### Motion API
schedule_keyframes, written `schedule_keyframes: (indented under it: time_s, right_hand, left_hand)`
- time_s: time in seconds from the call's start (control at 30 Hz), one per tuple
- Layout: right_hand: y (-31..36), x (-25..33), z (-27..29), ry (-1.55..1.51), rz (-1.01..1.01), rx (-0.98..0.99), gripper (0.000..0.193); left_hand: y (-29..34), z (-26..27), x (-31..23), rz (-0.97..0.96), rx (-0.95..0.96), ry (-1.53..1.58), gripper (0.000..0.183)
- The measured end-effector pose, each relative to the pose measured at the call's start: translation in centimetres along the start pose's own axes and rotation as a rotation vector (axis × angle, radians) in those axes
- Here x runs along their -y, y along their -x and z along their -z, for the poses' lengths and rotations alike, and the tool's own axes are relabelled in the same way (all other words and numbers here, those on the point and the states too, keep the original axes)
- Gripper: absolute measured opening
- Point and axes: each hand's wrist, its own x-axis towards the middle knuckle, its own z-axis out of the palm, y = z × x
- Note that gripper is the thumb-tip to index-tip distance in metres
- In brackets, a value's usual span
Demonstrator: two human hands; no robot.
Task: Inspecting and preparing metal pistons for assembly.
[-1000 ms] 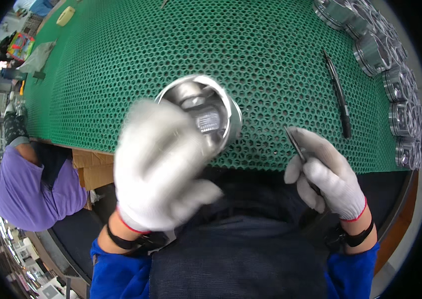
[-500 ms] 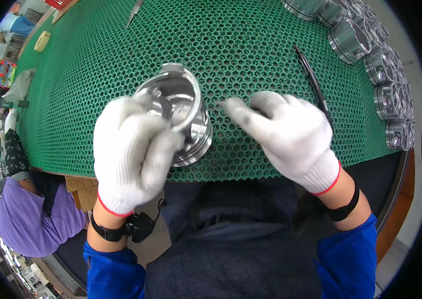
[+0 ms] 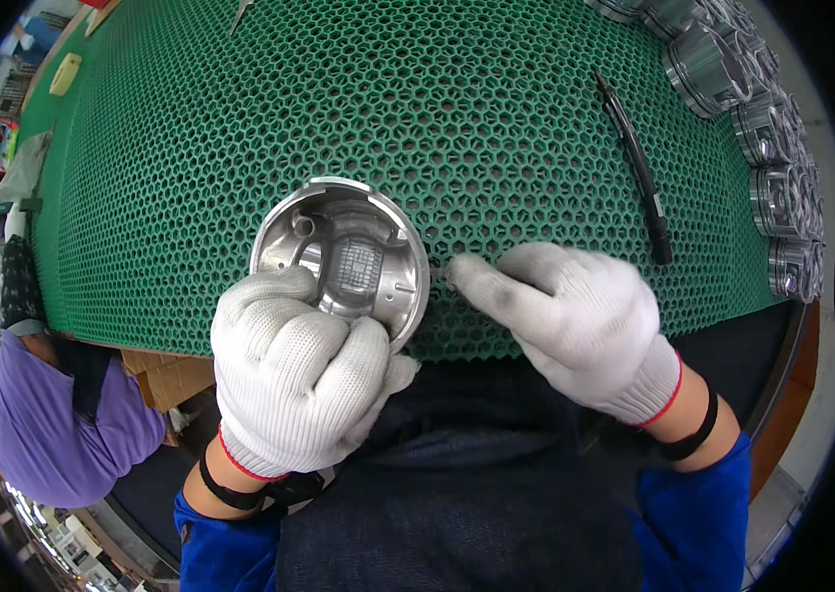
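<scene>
a green mat (image 3: 496,118) lay below. the gloved left hand (image 3: 304,370) gripped, and the right hand (image 3: 566,321) pinched beside, a metal piston (image 3: 395,274), hollow side up near the mat's edge. a black pen (image 3: 642,168) lay farther right; that pinch held a slim tool (image 3: 439,272), mostly hidden.

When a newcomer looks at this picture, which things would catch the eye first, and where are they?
Probably the shiny metal piston near the middle, its hollow side showing, held by the white-gloved left hand. Just right of it, the gloved right hand pinches something small, too unclear to name. Then the green honeycomb mat beneath and the cluster of pistons along its right edge.
</scene>
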Motion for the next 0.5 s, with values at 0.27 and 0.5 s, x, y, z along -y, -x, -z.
schedule_keyframes:
  time_s: [0.27, 0.5]
  right_hand:
    - [0.0, 0.4, 1.2, -1.53, -0.81, 0.563, 0.043]
    - [2.8, -0.7, 1.9, -1.633, -0.988, 0.299, 0.059]
  left_hand:
    - [0.1, 0.3, -0.1, -0.028, -0.002, -0.095, 0.03]
    - [1.2, 0.6, 1.4, 0.109, -0.272, 0.025, 0.062]
